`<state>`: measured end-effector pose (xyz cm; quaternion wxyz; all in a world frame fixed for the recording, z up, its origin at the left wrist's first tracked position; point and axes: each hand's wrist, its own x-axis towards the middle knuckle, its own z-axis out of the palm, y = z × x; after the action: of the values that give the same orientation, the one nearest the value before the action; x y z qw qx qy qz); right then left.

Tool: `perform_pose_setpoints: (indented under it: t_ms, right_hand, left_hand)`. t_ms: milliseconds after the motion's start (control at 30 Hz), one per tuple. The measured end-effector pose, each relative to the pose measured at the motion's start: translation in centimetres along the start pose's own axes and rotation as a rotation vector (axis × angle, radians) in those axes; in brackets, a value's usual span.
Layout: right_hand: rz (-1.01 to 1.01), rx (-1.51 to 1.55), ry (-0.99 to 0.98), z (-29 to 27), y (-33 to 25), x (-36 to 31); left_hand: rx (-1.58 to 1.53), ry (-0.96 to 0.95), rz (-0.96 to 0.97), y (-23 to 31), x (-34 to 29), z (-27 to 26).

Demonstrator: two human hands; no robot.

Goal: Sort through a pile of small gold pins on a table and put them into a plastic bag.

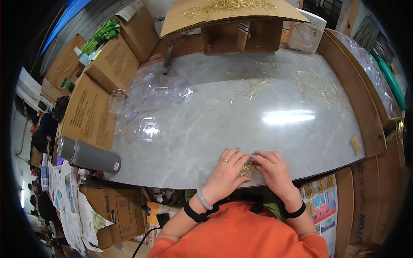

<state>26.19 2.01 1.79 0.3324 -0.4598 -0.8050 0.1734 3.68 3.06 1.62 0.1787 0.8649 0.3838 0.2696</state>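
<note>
At the near edge of the grey tabletop [206,142], a small bundle of thin gold-coloured wire pieces [248,168] lies between my two hands. My left hand [226,170] presses on its left side with bent fingers, a ring on one finger and a pale bangle at the wrist. From the other side my right hand [274,172] closes its thumb and fingers on the bundle. Part of the bundle is hidden beneath the fingers. Loose wire pieces of the same colour [254,88] are strewn over the far middle and far right of the table.
Clear plastic boxes [150,129] spread over the table's left side. A grey flask [92,157] lies at the left edge. Cardboard boxes [88,112] wall the left, and a cardboard shelf [232,21] stands at the back beside a white fan [305,32]. Another small wire bundle [355,145] lies far right.
</note>
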Motion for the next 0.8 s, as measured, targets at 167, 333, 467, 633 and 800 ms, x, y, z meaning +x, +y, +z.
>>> perform_pose_setpoints:
  t_ms: [167, 333, 467, 633, 800]
  right_hand:
    - [0.188, 0.133, 0.151, 1.8, -2.3, -1.7]
    - [0.091, 0.376, 0.035, 2.7, -3.2, -0.4]
    - [-0.044, 0.163, -0.042, 1.1, -1.7, 0.8]
    - [-0.051, 0.061, -0.049, 1.5, -1.3, 0.9]
    - [0.058, 0.243, 0.025, 1.6, -0.6, 0.5]
  left_hand:
    - [-0.012, 0.040, -0.047, 0.6, 0.1, 0.8]
    - [-0.005, 0.097, -0.127, 0.4, -0.3, 1.8]
    - [-0.050, 0.123, -0.172, 0.7, -0.7, 1.5]
    - [0.050, 0.252, -0.025, 2.1, -1.3, -0.9]
    - [0.020, 0.137, -0.234, 2.3, -14.9, -3.9]
